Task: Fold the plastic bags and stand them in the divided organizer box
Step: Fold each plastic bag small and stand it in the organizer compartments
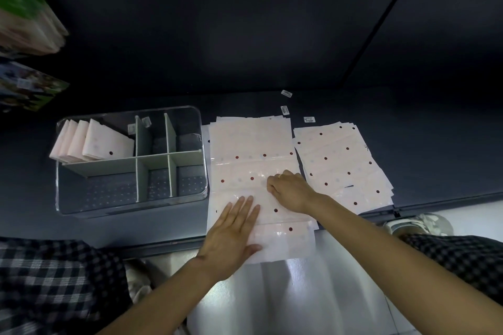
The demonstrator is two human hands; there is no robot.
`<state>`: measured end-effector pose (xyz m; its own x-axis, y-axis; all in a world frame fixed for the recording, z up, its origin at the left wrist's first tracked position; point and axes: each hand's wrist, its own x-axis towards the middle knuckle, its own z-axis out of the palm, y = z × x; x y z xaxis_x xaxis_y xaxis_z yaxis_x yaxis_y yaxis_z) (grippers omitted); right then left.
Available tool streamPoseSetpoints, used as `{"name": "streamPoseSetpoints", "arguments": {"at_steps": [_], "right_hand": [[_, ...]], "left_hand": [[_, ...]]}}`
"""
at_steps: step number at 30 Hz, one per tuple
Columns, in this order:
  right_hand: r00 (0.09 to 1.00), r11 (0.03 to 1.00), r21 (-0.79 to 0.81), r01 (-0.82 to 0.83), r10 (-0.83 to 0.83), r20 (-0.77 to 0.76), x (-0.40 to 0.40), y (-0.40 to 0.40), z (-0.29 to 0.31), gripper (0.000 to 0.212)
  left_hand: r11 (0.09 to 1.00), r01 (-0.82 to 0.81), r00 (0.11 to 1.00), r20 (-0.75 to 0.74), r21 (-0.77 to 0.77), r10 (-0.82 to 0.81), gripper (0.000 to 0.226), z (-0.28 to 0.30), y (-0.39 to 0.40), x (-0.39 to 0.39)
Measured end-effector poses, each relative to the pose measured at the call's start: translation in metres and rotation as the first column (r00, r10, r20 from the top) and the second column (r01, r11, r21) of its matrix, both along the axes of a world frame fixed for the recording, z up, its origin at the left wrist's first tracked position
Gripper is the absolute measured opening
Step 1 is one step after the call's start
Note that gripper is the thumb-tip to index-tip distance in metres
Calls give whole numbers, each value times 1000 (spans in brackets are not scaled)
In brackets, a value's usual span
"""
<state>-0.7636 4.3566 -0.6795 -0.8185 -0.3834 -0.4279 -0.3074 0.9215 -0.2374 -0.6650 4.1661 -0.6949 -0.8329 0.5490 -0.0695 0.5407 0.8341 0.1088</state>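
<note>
Pressing flat with fingers spread, the left hand (231,236) lies palm-down and unclenched on the near part of a pale pink plastic bag with dark red dots (253,171), which is spread out just to the right of the clear rectangular organizer box with grey-green dividers (130,163). The right hand (291,190) rests on the middle of the same bag, farther from the box than the left hand, its fingers curled under in a loose fist; whether it pinches the plastic cannot be told. A ring shows on one finger of that hand. The bag's near edge hangs past the front edge of the dark counter (272,62), on which both box and bag sit.

Beyond the bag on the side away from the box lies a fanned stack of more pink dotted bags (343,160), flat and touching the spread bag's right edge. Inside the box, the far-left compartment holds several folded pink bags (92,141) standing on edge and leaning to the left; the other compartments show only the patterned bottom. Small white labels (285,110) lie on the counter beyond the spread bag. Checked dark-and-white sleeves (54,280) frame the view on both sides.
</note>
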Motion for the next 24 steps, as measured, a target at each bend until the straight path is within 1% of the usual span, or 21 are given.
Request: {"name": "streamPoseSetpoints", "arguments": {"at_steps": [2,4,6,7,8,9,10,11,12,13,15,17,19,21,24], "right_hand": [[1000,1000,22,-1,2,-29,2,-1,-1,22],[996,997,72,-11,17,-86,5,-3,-2,23],[973,994,104,23,2,-230,13,-8,-4,26],[943,996,68,56,-30,-333,19,-10,-5,28],[908,998,-5,70,-66,-415,27,-14,-5,31],[877,995,-86,43,-79,-474,37,-17,-7,36],[867,990,-139,-20,-52,-495,47,-22,-11,41],[880,982,-157,-107,20,-474,57,-26,-17,46],[907,970,-170,-172,89,-411,67,-31,-22,51],[932,964,-174,-199,131,-338,76,-35,-26,55],[965,977,-152,-149,111,-236,85,-32,-35,62],[974,992,-103,-68,44,-224,85,-16,-38,66],[976,999,-47,-9,-1,-219,86,4,-38,70],[980,999,-27,45,-49,-191,87,21,-34,70],[983,994,-17,107,-109,-146,89,40,-28,73]], "left_hand": [[999,1,1000,26,-34,0,78,-5,-3,1],[997,19,996,85,-71,-13,82,-8,-5,1],[993,61,992,116,-103,-49,84,-15,-6,0],[992,73,987,151,-106,-56,84,-18,-6,-1],[992,72,980,192,-106,-51,83,-21,-5,-1],[992,71,977,209,-107,-47,83,-22,-4,-2],[991,69,975,218,-116,-42,80,-23,-3,-2],[989,70,972,230,-130,-39,77,-22,-2,-1],[987,72,969,245,-142,-36,74,-21,-1,-1],[987,70,966,258,-145,-30,72,-20,-1,-2],[988,64,965,263,-142,-24,70,-18,-1,-2],[987,72,968,249,-144,-34,73,-20,-3,-3],[987,76,970,238,-140,-41,81,-21,-4,-2],[989,71,972,232,-126,-40,84,-23,-5,-3],[991,76,969,241,-111,-47,84,-24,-7,-5]]}}
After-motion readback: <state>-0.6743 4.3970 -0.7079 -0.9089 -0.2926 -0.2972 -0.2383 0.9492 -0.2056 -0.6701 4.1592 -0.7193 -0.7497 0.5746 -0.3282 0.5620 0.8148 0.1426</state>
